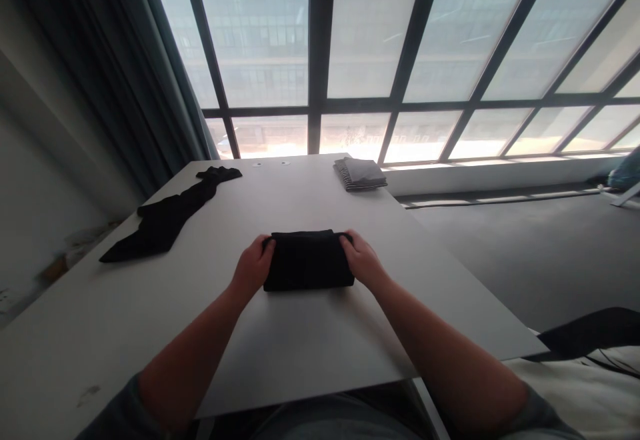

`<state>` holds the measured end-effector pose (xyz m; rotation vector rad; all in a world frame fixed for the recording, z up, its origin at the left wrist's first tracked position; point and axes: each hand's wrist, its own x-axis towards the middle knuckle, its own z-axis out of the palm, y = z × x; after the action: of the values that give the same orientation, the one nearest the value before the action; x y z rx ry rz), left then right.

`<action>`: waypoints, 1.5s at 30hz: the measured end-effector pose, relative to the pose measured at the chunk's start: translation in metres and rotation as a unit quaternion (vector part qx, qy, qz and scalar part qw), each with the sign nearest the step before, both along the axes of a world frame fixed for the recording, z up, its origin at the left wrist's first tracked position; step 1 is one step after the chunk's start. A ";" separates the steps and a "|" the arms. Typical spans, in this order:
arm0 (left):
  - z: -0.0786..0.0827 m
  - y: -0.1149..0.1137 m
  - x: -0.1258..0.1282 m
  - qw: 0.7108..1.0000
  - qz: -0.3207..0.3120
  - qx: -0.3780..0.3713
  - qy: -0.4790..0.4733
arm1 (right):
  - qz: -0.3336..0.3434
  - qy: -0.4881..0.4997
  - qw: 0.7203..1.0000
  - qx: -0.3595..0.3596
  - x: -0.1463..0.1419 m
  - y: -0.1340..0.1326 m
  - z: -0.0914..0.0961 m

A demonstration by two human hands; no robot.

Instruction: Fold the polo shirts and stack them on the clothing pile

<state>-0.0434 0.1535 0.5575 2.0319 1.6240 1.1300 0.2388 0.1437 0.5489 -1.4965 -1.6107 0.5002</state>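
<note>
At one table (305, 343), two hands (251, 265) (364, 260) hold one cloth (309, 262).

From my remote seat I see a white bench (295, 347) with a faint smudge (89, 395) near its close left part. A rumpled black cloth (165, 223) lies stretched along the left side. I make out folded grey fabric (361, 175), partly striped, at the far right corner, and two small pale spots (285, 163) by the far edge
</note>
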 end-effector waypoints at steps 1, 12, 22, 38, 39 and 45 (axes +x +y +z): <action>-0.001 0.015 0.004 1.000 0.025 0.001 0.017 | -0.023 -0.032 0.999 0.003 -0.006 0.017 0.001; -0.055 0.100 0.013 0.961 0.139 -0.106 0.215 | -0.069 -0.269 0.954 -0.114 -0.021 0.107 -0.048; -0.047 0.077 0.061 0.960 0.012 0.059 0.274 | -0.060 -0.306 0.950 0.016 -0.035 0.087 -0.035; -0.068 0.100 0.063 0.953 -0.056 -0.034 0.296 | 0.051 -0.284 0.954 -0.081 -0.037 0.100 -0.059; -0.067 0.098 0.062 0.951 -0.060 -0.030 0.301 | 0.053 -0.287 0.954 -0.072 -0.036 0.100 -0.058; -0.055 0.087 0.059 0.932 -0.052 -0.034 0.356 | 0.098 -0.287 0.953 -0.003 -0.033 0.102 -0.058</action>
<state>0.0154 0.2408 0.5024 2.6161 1.7714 0.2767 0.2061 0.2453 0.4907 -1.5832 -2.2224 0.1765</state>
